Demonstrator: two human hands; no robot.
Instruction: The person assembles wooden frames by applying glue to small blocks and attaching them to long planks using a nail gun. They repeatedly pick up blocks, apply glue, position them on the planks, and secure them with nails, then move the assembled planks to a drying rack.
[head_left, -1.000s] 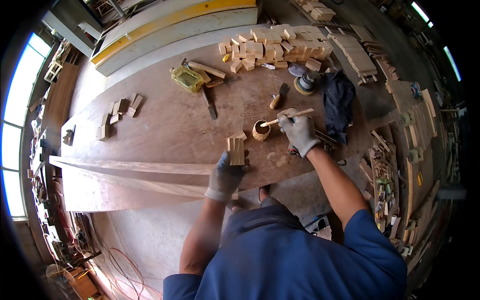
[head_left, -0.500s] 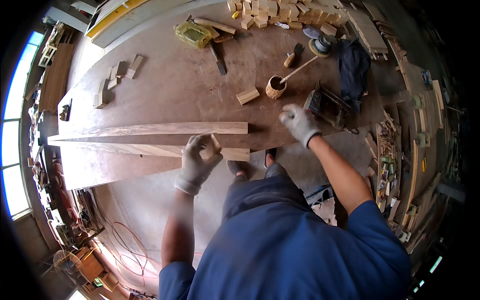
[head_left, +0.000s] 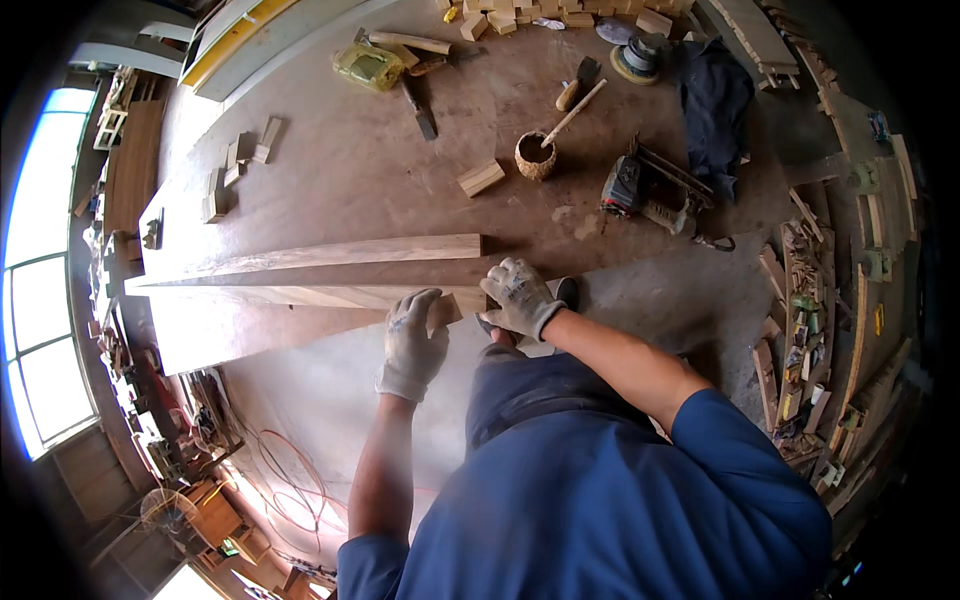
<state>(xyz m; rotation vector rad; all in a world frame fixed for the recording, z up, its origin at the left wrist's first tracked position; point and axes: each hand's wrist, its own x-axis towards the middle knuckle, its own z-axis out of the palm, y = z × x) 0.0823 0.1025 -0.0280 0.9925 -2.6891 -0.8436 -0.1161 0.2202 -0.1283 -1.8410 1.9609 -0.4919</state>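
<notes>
My left hand (head_left: 412, 345), in a pale work glove, pinches a small wooden block (head_left: 443, 312) in front of the nearer of two long boards. That nearer board (head_left: 340, 296) lies along the bench's front edge. At its right end is my gloved right hand (head_left: 520, 300), thumb and fingers apart; whether it presses on the board cannot be made out. The farther board (head_left: 380, 250) runs beside it, and the two draw together toward the left. Beyond them stands a round, rough-sided pot (head_left: 535, 160) of dark paste with a stick (head_left: 577, 110) leaning in it.
A nail gun (head_left: 655, 190) lies at the bench's right, below a dark cloth (head_left: 715, 110). A sander (head_left: 638, 60), a brush (head_left: 578, 85) and a loose block (head_left: 482, 179) sit farther back. Several blocks (head_left: 240, 155) are at left. A chisel-like tool (head_left: 420, 110) points toward me.
My right hand has moved left from near the pot and nail gun to the nearer board's end. The left hand, still holding the block, has shifted slightly right and turned.
</notes>
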